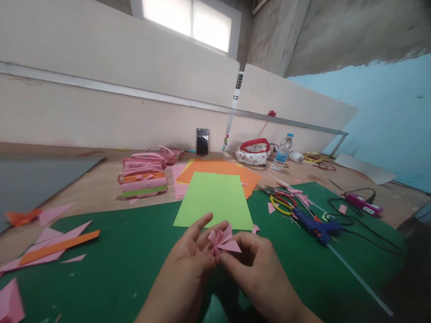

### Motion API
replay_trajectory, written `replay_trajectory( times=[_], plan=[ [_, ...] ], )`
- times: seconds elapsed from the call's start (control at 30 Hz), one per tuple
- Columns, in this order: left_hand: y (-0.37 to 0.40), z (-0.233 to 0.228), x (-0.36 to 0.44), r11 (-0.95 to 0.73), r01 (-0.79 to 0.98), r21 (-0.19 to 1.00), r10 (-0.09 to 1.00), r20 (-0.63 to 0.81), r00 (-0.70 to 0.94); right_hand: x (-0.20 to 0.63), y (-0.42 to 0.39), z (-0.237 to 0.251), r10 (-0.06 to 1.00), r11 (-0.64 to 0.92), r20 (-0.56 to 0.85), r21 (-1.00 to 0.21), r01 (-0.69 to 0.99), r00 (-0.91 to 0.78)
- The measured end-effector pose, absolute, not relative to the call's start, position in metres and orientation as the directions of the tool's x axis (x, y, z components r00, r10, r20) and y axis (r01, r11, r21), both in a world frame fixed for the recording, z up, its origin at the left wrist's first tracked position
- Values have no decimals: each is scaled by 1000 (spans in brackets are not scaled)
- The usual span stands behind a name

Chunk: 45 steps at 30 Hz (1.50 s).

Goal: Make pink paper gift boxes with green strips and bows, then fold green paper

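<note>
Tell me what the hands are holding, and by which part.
The left hand and right hand both hold a pink folded-paper flower, pinched near its gathered lower end.

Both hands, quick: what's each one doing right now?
Left hand: holding the pink folded-paper flower, fingers partly extended.
Right hand: closed, pinching that same flower near its base.

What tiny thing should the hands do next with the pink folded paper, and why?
Maybe the right hand should gently pinch the base of the pink folded paper: its points fan outward, and its fingertips are already down there, with the left hand holding the other side.
</note>
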<state>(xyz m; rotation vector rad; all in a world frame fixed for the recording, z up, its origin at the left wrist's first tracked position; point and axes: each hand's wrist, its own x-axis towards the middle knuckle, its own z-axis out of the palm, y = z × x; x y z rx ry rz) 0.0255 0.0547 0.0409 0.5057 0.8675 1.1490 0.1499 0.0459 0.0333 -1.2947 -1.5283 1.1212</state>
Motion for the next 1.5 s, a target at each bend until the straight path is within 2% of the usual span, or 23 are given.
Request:
replay_trajectory(
  times=[0.57,0.83,1.13,1.5],
  plan=[
    [56,39,26,380,-536,754,923,-341,177,149,48,30,988,118,79,-943,313,-134],
    [53,46,31,374,-473,798,925,-357,129,148,48,31,985,132,93,-951,279,-148],
    [51,45,31,341,-494,800,935,-342,91,150,47,25,985,131,83,-928,349,-149],
    [52,47,31,296,-518,803,947,-316,52,150,45,21,988,108,73,-957,270,-137]
  ],
)
